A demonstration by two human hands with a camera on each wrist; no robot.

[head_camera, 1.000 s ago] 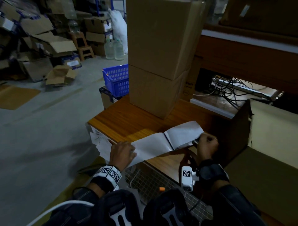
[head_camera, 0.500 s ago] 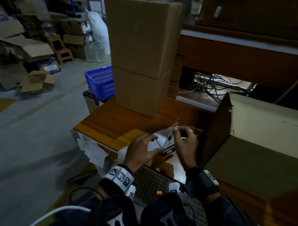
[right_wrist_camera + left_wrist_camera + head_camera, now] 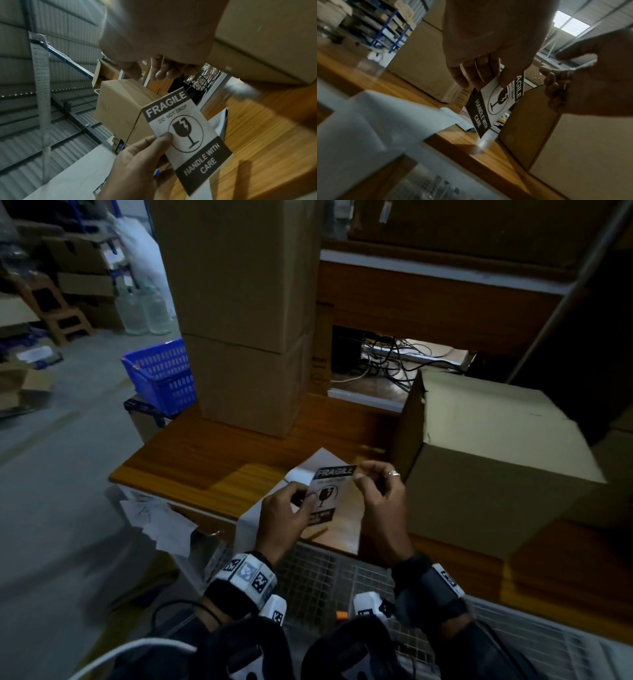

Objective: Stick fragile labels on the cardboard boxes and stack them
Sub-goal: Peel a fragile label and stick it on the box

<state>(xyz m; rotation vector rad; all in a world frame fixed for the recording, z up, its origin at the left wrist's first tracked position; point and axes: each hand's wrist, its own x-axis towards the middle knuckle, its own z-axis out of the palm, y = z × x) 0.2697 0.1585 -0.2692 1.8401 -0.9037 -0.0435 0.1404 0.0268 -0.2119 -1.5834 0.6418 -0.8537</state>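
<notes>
A black-and-white fragile label (image 3: 329, 491) (image 3: 494, 106) (image 3: 187, 135) is held above the front of the wooden table (image 3: 205, 460). My left hand (image 3: 305, 498) (image 3: 137, 162) pinches its left edge between thumb and fingers. My right hand (image 3: 373, 484) (image 3: 573, 86) hovers at the label's top right corner with curled fingers; the wrist views show a small gap to the label. A closed cardboard box (image 3: 479, 460) lies just right of the hands. Two stacked boxes (image 3: 246, 381) stand at the back of the table.
A white backing sheet (image 3: 308, 470) lies on the table under the hands. A blue basket (image 3: 161, 374) sits past the table's left end. A wire mesh cart (image 3: 315, 580) is in front of me. Cables (image 3: 394, 357) fill the shelf gap behind.
The hands left the flat white sheet and lifted a label off it. The label now faces me in my left hand, and my right hand has come off its corner.
</notes>
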